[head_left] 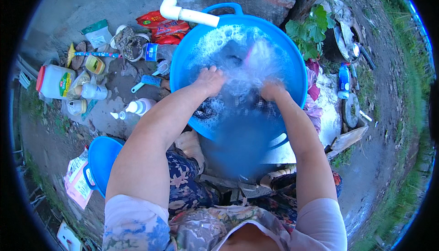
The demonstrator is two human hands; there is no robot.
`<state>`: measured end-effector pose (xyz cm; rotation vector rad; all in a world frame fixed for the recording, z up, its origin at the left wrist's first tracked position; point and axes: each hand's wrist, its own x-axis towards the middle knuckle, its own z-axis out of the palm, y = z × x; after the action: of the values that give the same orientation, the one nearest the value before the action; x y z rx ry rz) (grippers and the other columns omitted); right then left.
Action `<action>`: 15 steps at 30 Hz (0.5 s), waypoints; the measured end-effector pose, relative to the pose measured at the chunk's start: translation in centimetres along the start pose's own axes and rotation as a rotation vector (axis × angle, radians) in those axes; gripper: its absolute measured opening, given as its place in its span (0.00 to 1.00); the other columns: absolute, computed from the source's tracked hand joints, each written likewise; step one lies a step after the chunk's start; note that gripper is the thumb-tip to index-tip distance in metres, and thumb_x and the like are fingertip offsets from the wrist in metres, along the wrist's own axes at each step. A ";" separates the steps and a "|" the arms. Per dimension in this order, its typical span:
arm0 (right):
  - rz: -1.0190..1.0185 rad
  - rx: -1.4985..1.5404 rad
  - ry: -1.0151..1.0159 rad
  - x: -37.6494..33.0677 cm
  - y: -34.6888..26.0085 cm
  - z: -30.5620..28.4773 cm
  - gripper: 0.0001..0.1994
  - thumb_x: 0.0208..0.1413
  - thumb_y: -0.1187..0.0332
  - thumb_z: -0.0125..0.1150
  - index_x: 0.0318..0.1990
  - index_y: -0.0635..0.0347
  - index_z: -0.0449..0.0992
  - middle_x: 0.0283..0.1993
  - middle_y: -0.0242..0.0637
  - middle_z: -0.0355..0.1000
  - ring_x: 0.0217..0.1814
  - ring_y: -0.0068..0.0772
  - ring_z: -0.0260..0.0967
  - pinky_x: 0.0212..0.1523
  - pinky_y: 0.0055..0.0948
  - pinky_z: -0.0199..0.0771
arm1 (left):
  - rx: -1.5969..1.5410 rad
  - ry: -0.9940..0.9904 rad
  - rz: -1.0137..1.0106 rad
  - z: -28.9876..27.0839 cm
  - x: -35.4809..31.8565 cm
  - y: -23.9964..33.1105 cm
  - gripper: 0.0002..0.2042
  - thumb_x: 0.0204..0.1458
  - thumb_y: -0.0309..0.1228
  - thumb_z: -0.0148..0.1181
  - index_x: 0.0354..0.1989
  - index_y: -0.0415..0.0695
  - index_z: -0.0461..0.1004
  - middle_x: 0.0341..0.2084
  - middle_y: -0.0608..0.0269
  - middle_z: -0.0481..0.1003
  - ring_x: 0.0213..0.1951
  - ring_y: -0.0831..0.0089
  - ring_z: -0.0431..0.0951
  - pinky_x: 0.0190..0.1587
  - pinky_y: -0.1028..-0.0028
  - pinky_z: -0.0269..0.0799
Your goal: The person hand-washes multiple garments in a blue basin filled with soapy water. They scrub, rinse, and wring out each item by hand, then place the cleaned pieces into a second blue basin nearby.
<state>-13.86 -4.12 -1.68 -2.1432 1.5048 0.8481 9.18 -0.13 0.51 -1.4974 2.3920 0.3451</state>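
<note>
A large blue basin (299,63) holds foamy water (206,45) and dark, partly checked wet cloth (242,99). Over its left half is my left hand (211,80), fingers curled and closed on the wet cloth. My right hand (273,90) reaches down into the basin on the other side; splash and motion blur hide its fingers. Between and beyond both hands is a blurred whitish patch with a pink streak (249,55), whose kind I cannot make out. A hazy blue smear covers the basin's near edge.
A white pipe (196,16) ends over the basin's far rim. Left of it lie brushes (148,81), pump bottles (141,106), a red-lidded jug (56,81) and a red bag (162,24). A smaller blue basin (103,159) stands near left; a blue bottle (343,80) lies right.
</note>
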 end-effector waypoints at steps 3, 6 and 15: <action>-0.001 0.080 0.100 -1.0 -0.7 -1.6 0.23 0.46 0.60 0.55 0.52 0.52 0.69 0.54 0.45 0.67 0.60 0.48 0.60 0.55 0.49 0.61 | -0.288 -0.136 -0.037 -2.6 0.4 -1.8 0.16 0.48 0.27 0.51 0.46 0.52 0.73 0.36 0.58 0.76 0.41 0.61 0.75 0.42 0.62 0.71; -0.187 0.188 0.661 -4.9 -0.4 -3.0 0.25 0.40 0.58 0.64 0.46 0.59 0.72 0.49 0.46 0.69 0.54 0.49 0.65 0.52 0.47 0.64 | -1.068 -0.001 0.014 -5.7 0.2 -1.5 0.15 0.46 0.24 0.47 0.42 0.47 0.75 0.33 0.65 0.78 0.35 0.75 0.77 0.40 0.72 0.72; -0.260 1.240 0.576 -6.1 -0.4 -9.6 0.17 0.39 0.64 0.69 0.38 0.62 0.76 0.33 0.35 0.76 0.32 0.24 0.72 0.33 0.26 0.71 | -1.188 0.436 0.278 -14.1 -2.7 -2.5 0.18 0.42 0.19 0.47 0.45 0.42 0.72 0.41 0.64 0.72 0.44 0.77 0.72 0.50 0.75 0.67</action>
<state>-12.52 -5.63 9.53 -1.5145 1.3283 -0.7334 10.80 -3.98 14.44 -1.7123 2.8715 1.9412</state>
